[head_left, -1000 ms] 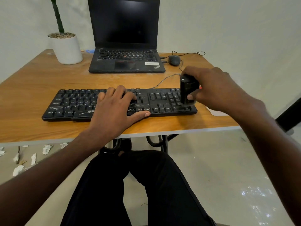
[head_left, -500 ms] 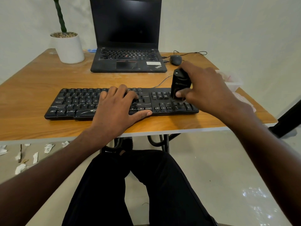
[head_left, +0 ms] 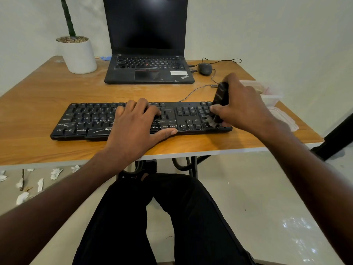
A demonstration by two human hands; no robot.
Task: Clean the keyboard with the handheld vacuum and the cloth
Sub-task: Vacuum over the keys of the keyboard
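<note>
Head view: at frame centre, the left hand (head_left: 137, 121) presses spread fingers on the keyboard (head_left: 91, 119), while the right hand (head_left: 242, 106) curls around the handheld vacuum (head_left: 219, 101), its brush on the number pad. Vacuuming appears underway; sweeping leftward seems next, with the cloth (head_left: 282, 116) waiting at the right table edge.

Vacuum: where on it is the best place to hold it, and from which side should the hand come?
Hold the vacuum around its slim upright black body, above the brush end, coming from the right as the right hand does. That probably leaves the brush free on the keyboard.
</note>
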